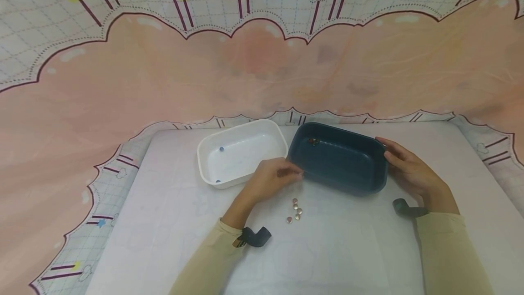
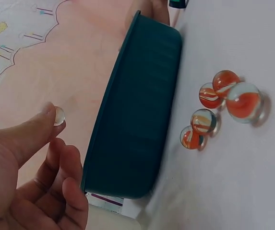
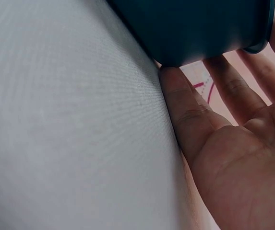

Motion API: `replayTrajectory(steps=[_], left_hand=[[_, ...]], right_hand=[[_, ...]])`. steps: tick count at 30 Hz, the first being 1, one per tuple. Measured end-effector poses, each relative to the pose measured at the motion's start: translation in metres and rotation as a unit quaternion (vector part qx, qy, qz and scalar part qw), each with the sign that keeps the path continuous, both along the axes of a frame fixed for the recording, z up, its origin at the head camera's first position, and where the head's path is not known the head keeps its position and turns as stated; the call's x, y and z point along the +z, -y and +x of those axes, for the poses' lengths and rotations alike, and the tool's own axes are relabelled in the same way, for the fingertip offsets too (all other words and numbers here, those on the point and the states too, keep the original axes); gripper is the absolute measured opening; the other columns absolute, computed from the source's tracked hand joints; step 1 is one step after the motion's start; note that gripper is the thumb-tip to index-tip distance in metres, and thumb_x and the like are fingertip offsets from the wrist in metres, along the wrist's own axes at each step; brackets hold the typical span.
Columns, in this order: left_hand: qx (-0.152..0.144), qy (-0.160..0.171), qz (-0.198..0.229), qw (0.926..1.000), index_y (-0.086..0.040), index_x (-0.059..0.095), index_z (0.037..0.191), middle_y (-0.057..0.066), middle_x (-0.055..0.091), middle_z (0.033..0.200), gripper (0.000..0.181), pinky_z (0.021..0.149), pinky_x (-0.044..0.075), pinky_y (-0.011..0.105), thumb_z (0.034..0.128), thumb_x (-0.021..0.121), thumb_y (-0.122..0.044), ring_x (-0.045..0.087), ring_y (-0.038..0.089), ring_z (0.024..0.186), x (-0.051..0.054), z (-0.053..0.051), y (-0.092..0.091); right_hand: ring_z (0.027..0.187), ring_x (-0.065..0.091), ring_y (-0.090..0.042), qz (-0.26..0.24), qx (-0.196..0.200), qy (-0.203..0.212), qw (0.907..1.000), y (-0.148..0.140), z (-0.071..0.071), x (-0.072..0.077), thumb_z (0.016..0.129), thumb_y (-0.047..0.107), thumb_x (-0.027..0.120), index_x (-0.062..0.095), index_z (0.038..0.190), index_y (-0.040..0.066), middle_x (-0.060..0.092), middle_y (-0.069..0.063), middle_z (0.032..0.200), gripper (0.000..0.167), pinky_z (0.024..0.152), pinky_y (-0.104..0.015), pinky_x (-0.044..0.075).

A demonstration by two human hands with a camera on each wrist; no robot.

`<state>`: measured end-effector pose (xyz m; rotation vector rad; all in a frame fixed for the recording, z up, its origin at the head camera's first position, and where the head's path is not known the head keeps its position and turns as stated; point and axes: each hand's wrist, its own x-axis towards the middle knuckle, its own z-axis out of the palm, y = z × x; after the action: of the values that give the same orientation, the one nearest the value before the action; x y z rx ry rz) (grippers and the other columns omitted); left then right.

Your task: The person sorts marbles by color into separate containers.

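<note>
My left hand (image 1: 271,179) pinches a clear marble (image 2: 59,116) between thumb and fingertip, close to the left front rim of the dark blue tray (image 1: 348,181). With fingers fairly straight, my right hand (image 1: 417,176) touches that tray's right end; the right wrist view shows the fingers (image 3: 233,88) against its wall. Inside the tray, near the back left, lie small dark multicoloured marbles (image 1: 313,141). In front of it, several orange-and-clear marbles (image 2: 243,102) form a loose cluster on the white table (image 1: 335,249).
A white tray (image 1: 241,136) stands to the left of the blue one, very near or touching it, with a blue marble (image 1: 221,149) and another at its front edge. Behind both trays hangs a patterned cloth (image 1: 204,81).
</note>
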<state>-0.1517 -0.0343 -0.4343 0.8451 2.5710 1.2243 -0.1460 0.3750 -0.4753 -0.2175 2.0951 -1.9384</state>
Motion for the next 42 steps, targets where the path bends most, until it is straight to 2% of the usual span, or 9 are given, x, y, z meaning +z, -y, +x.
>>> replayTrajectory(steps=[5, 10, 15, 18, 24, 28, 33, 39, 42], left_hand=[[0.006, 0.012, 0.011, 0.9998, -0.02, 0.077, 0.113, -0.009, 0.075, 0.103, 0.019, 0.08, 0.057, 0.025, 0.0967, 0.072, -0.028, 0.065, 0.007, 0.091, 0.001, -0.003, -0.005], [0.011, 0.034, 0.024, 0.9991, -0.02, 0.077, 0.115, -0.008, 0.075, 0.101, 0.021, 0.069, 0.057, 0.025, 0.0971, 0.071, -0.03, 0.065, 0.008, 0.081, 0.004, -0.004, -0.01], [0.011, 0.028, 0.026, 0.9992, -0.018, 0.077, 0.115, -0.006, 0.076, 0.102, 0.022, 0.07, 0.056, 0.024, 0.0974, 0.071, -0.03, 0.065, 0.008, 0.082, 0.007, -0.006, -0.014], [0.013, 0.026, 0.028, 0.9992, -0.018, 0.076, 0.116, -0.006, 0.076, 0.105, 0.022, 0.073, 0.058, 0.024, 0.0973, 0.071, -0.029, 0.066, 0.009, 0.086, 0.009, -0.007, -0.016], [0.022, 0.013, 0.018, 0.9995, -0.021, 0.076, 0.116, -0.008, 0.075, 0.112, 0.023, 0.092, 0.056, 0.027, 0.0975, 0.071, -0.033, 0.066, 0.008, 0.105, 0.013, -0.011, -0.022], [0.026, 0.008, 0.025, 0.9993, -0.021, 0.076, 0.116, -0.007, 0.075, 0.112, 0.022, 0.086, 0.057, 0.026, 0.0979, 0.07, -0.033, 0.067, 0.008, 0.102, 0.017, -0.013, -0.025], [0.033, 0.009, 0.036, 0.9987, -0.021, 0.076, 0.116, -0.005, 0.075, 0.109, 0.022, 0.073, 0.057, 0.023, 0.0983, 0.07, -0.032, 0.067, 0.008, 0.086, 0.022, -0.016, -0.028], [0.054, -0.017, 0.035, 0.9978, -0.021, 0.077, 0.114, -0.006, 0.076, 0.111, 0.022, 0.089, 0.057, 0.028, 0.0981, 0.07, -0.034, 0.068, 0.009, 0.101, 0.028, -0.02, -0.031], [0.067, -0.019, 0.037, 0.9969, -0.021, 0.077, 0.114, -0.005, 0.076, 0.112, 0.022, 0.093, 0.056, 0.031, 0.098, 0.07, -0.034, 0.068, 0.011, 0.106, 0.03, -0.021, -0.032]], right_hand=[[0.129, 0.046, 0.011, -0.02, 0.001, 0.001, 0.9998, 0.001, 0.001, 0.001, 0.11, 0.018, 0.046, 0.028, 0.162, 0.019, 0.036, 0.008, 0.155, 0.055, 0.098, -0.006, 0.041], [0.131, 0.042, 0.011, -0.016, 0.004, -0.002, 0.9999, 0.0, 0.001, 0.001, 0.111, 0.018, 0.045, 0.028, 0.162, 0.019, 0.033, 0.007, 0.158, 0.054, 0.099, -0.006, 0.039], [0.135, 0.037, 0.009, -0.002, 0.002, 0.0, 1.0, -0.001, 0.002, 0.001, 0.111, 0.02, 0.045, 0.028, 0.162, 0.021, 0.028, 0.004, 0.162, 0.054, 0.101, -0.006, 0.038], [0.143, 0.032, 0.002, 0.006, -0.002, 0.009, 0.9999, 0.0, 0.001, 0.001, 0.111, 0.023, 0.045, 0.027, 0.163, 0.022, 0.023, 0.002, 0.165, 0.055, 0.103, -0.007, 0.037], [0.154, 0.02, -0.014, 0.044, -0.024, 0.036, 0.9981, 0.0, -0.001, 0.002, 0.109, 0.029, 0.048, 0.028, 0.162, 0.026, 0.018, -0.001, 0.169, 0.056, 0.105, -0.007, 0.037], [0.148, 0.027, -0.006, 0.043, -0.025, 0.036, 0.9981, 0.0, -0.001, 0.001, 0.11, 0.028, 0.048, 0.027, 0.162, 0.024, 0.02, -0.003, 0.168, 0.057, 0.101, -0.006, 0.038], [0.141, 0.032, 0.005, 0.029, -0.022, 0.036, 0.9987, 0.0, -0.001, 0.0, 0.11, 0.025, 0.048, 0.027, 0.162, 0.023, 0.021, -0.002, 0.167, 0.056, 0.102, -0.007, 0.038], [0.138, 0.035, 0.007, 0.036, -0.025, 0.034, 0.9985, 0.001, -0.001, 0.002, 0.11, 0.027, 0.048, 0.028, 0.162, 0.023, 0.023, -0.002, 0.167, 0.056, 0.1, -0.006, 0.038], [0.135, 0.037, 0.01, 0.019, -0.019, 0.032, 0.9991, 0.0, 0.0, 0.002, 0.11, 0.026, 0.048, 0.028, 0.162, 0.023, 0.024, 0.001, 0.165, 0.056, 0.101, -0.006, 0.038]])
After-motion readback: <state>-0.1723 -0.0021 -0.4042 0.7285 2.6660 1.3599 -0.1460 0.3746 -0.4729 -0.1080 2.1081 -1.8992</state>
